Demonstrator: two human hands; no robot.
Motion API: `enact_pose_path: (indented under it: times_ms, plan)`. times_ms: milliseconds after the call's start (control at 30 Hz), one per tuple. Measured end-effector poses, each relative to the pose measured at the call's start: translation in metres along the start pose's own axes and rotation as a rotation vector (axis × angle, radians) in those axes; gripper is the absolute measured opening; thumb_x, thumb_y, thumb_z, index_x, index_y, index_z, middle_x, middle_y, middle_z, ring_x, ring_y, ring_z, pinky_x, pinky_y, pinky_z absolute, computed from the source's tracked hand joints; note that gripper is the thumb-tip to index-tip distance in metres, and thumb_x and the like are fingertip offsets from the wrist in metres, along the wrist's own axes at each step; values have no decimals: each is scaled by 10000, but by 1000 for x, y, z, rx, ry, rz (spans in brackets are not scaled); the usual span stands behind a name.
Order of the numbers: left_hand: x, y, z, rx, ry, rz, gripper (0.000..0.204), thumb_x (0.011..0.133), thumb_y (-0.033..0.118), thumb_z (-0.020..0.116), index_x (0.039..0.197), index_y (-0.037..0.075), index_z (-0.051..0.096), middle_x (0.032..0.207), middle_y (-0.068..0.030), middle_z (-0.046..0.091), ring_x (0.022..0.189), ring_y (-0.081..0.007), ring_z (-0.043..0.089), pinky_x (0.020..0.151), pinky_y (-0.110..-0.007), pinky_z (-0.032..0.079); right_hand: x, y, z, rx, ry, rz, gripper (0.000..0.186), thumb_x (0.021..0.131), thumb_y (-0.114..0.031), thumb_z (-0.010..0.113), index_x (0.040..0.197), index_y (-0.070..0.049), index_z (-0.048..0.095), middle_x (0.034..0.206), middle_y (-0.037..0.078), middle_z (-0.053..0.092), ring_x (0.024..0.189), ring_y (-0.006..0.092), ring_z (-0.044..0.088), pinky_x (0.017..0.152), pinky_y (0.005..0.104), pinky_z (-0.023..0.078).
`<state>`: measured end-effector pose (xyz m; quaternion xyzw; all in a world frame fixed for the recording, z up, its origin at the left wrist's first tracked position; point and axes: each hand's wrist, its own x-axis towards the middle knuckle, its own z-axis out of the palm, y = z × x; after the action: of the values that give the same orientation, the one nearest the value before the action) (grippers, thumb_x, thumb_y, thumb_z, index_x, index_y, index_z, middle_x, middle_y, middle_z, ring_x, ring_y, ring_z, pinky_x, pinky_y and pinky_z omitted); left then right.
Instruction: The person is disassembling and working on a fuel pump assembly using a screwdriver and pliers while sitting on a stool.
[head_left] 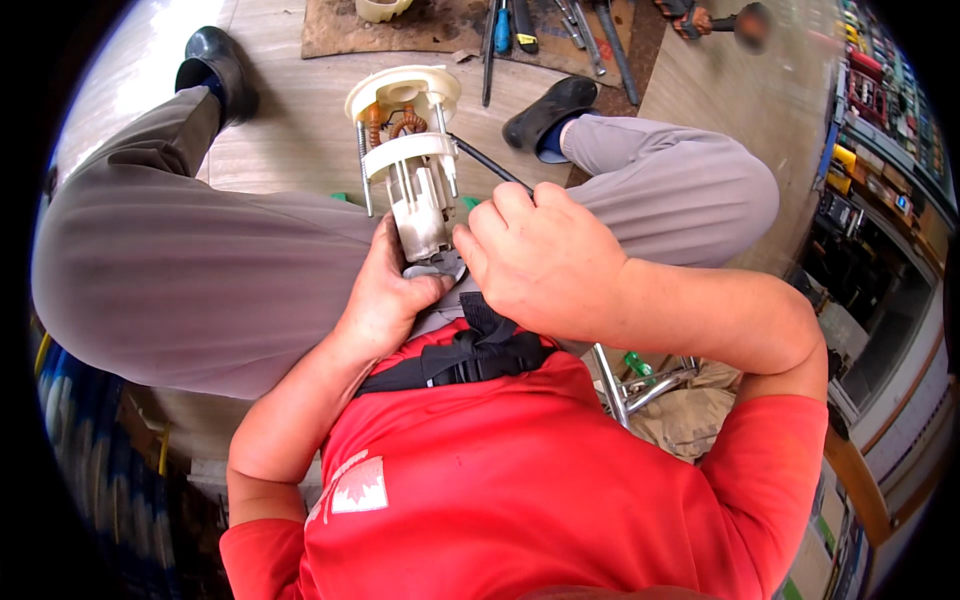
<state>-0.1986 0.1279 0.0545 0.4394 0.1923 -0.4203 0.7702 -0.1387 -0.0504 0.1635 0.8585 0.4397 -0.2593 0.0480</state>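
A fuel pump module (422, 205) with a cream round flange, metal guide rods and coiled orange-brown tubing stands tilted between my thighs, flange away from me. My left hand (388, 290) is wrapped around its lower end, the thumb near a grey piece (436, 268) at the bottom. Close on the right, my right hand (545, 250) is closed with its knuckles up, its index finger and thumb near the module's lower end. From its fist a thin black rod (488, 160) slants up toward the module's middle ring; whether it is a tool's shaft or a hose I cannot tell.
Beyond my feet, a brown board (430, 32) bears a blue-handled screwdriver (502, 30), a black-and-yellow handled tool (525, 28), several metal tools and a cream cup-shaped part (382, 8). Crowded shelves (890, 150) line the right; a metal-legged stool (640, 390) stands near my right hip.
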Motion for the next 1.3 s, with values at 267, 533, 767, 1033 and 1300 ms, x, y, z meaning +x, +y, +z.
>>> enact_pose_path:
  times_ms: [267,533,767,1033,1300]
  plan:
    - [2,-7,-1,-62,37,-16,796,712,-86,660,1427,-14,316,1282,-122,526,1171,-224,534,1011,-351,441,1,0,10,-34,55,0,167,761,-211,622,854,-76,653,721,19,510,728,194,515,542,304,380]
    - [2,-2,2,-81,73,-44,823,723,-46,680,1441,-41,278,1256,-128,521,1144,-217,528,998,-338,436,2,4,19,-4,112,1,156,748,-205,628,839,-82,654,713,19,519,706,192,537,530,291,410]
    - [3,5,5,-190,94,-77,762,714,-64,653,1404,-24,334,1222,-110,534,1116,-205,544,980,-342,457,1,13,25,42,166,-3,182,730,-217,616,851,-88,657,715,21,519,698,188,545,535,282,443]
    - [1,9,7,-223,101,-76,732,722,-82,634,1393,-17,350,1227,-115,533,1114,-218,557,979,-355,469,-4,22,33,69,235,10,201,723,-235,605,868,-104,653,703,12,488,690,179,544,514,273,450]
    - [1,14,10,-237,99,-96,727,728,-99,633,1393,-7,353,1243,-115,526,1121,-221,561,984,-359,473,-6,29,33,103,247,-15,286,734,-256,596,952,-90,677,741,11,500,734,185,534,573,284,436]
